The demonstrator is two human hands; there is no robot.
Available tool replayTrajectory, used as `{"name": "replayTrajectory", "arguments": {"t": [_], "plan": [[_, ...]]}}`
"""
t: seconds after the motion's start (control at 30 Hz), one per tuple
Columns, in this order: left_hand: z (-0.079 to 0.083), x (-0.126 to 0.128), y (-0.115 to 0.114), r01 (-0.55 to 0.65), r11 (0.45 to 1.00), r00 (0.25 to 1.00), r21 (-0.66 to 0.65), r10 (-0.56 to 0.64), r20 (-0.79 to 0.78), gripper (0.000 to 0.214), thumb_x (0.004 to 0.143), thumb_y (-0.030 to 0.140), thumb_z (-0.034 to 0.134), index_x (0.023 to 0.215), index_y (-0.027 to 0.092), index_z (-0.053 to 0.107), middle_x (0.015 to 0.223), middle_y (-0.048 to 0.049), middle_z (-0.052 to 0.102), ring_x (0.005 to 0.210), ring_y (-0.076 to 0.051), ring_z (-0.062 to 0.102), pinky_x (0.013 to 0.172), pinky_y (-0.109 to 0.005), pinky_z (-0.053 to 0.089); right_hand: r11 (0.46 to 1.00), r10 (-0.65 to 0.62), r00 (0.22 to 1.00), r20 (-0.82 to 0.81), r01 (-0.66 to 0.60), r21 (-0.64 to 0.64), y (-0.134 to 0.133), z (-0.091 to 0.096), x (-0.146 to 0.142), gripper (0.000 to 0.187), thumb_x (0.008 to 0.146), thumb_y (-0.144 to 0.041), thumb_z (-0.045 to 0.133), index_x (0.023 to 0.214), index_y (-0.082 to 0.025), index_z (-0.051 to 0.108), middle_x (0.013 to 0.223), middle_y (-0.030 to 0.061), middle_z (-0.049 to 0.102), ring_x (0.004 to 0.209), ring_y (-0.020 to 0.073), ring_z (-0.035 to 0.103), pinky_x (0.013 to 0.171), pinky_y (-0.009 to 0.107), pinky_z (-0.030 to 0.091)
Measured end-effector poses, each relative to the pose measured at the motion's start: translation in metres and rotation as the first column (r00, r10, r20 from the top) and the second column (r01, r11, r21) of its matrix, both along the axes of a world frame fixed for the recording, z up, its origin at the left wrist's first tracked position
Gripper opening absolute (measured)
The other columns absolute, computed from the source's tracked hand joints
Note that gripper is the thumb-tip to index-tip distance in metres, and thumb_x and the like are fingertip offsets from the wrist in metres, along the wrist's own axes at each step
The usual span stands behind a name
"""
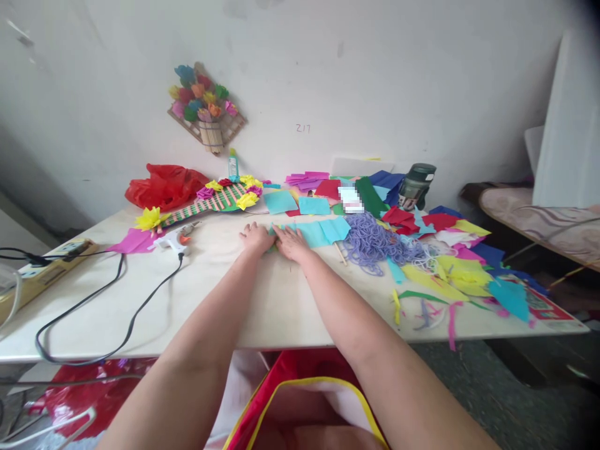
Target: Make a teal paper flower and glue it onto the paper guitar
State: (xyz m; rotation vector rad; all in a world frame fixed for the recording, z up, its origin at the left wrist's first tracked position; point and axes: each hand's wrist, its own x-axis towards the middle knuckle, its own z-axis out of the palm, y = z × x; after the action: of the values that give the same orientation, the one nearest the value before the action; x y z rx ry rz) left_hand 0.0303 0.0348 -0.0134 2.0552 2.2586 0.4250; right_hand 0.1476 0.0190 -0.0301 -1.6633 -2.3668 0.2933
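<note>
My left hand [257,237] rests on the table with its fingers spread, its thumb side against the end of a light blue crepe paper strip [319,232]. Flat on that paper lies my right hand [290,242], fingers stretched out, close beside the left. A bit of green and yellow shows at the paper's end, partly hidden under the hands. Behind them are two light blue paper pieces, one on the left [280,202] and one on the right [314,205]. A thin wooden stick [340,253] lies right of the strip.
A glue gun [175,240] with a black cord lies left, near a power strip [47,269]. Behind stand a flower-trimmed stick craft [210,203] and a red plastic bag [164,186]. Purple yarn [375,244], paper scraps [450,275] and a dark bottle [416,186] occupy the right.
</note>
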Motion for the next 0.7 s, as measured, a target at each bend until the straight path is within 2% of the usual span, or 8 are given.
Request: {"name": "replayTrajectory", "arguments": {"t": [0.1,0.23,0.4,0.53,0.7], "plan": [[0.004,0.005,-0.007,0.048,0.992,0.999,0.120,-0.047,-0.018,0.027,0.078,0.035,0.051,0.093,0.020,0.067,0.124,-0.0125,0.059,0.121,-0.031,0.045,0.095,-0.042,0.040,1.000,-0.004,1.000,-0.030,0.004,0.019,-0.001,0.003,0.001,0.061,0.089,-0.025,0.027,0.149,-0.022,0.016,0.152,0.0000,0.030,0.142,0.0213,0.017,0.115,0.046,0.010],[0.005,0.009,-0.007,0.015,0.996,0.996,0.092,-0.023,0.090,0.027,0.082,0.033,0.047,0.104,0.022,0.059,0.104,-0.0119,0.067,0.101,-0.026,0.060,0.079,-0.036,0.046,0.993,-0.031,0.997,-0.072,0.038,0.112,-0.002,0.007,0.003,0.062,0.087,-0.020,0.032,0.148,-0.023,0.020,0.151,-0.0010,0.030,0.142,0.0191,0.018,0.115,0.044,0.012],[0.001,0.005,0.001,-0.002,0.995,0.977,0.104,-0.020,0.212,0.031,0.082,0.033,0.052,0.109,0.018,0.058,0.106,-0.0131,0.067,0.100,-0.025,0.061,0.078,-0.030,0.043,0.966,-0.071,0.986,-0.154,0.106,0.234,0.002,0.006,0.008,0.056,0.088,-0.017,0.034,0.143,-0.019,0.032,0.146,0.0047,0.040,0.137,0.0206,0.028,0.113,0.044,0.018],[-0.001,-0.004,0.005,-0.011,0.990,0.966,0.139,-0.025,0.259,0.026,0.082,0.033,0.052,0.094,0.015,0.067,0.097,-0.0150,0.070,0.097,-0.026,0.062,0.077,-0.030,0.042,0.925,-0.081,0.971,-0.227,0.158,0.345,0.006,0.008,0.015,0.048,0.086,-0.015,0.039,0.134,-0.016,0.046,0.142,0.0076,0.046,0.133,0.0218,0.035,0.111,0.044,0.019],[-0.004,-0.015,0.005,-0.184,0.946,0.911,0.266,0.063,0.407,0.026,0.083,0.030,0.049,0.093,0.015,0.067,0.092,-0.0147,0.070,0.091,-0.027,0.063,0.070,-0.030,0.040,0.869,-0.154,0.943,-0.295,0.271,0.414,0.002,0.018,0.022,0.041,0.084,-0.013,0.042,0.121,-0.017,0.058,0.130,0.0091,0.056,0.116,0.0228,0.049,0.102,0.038,0.032]]}}
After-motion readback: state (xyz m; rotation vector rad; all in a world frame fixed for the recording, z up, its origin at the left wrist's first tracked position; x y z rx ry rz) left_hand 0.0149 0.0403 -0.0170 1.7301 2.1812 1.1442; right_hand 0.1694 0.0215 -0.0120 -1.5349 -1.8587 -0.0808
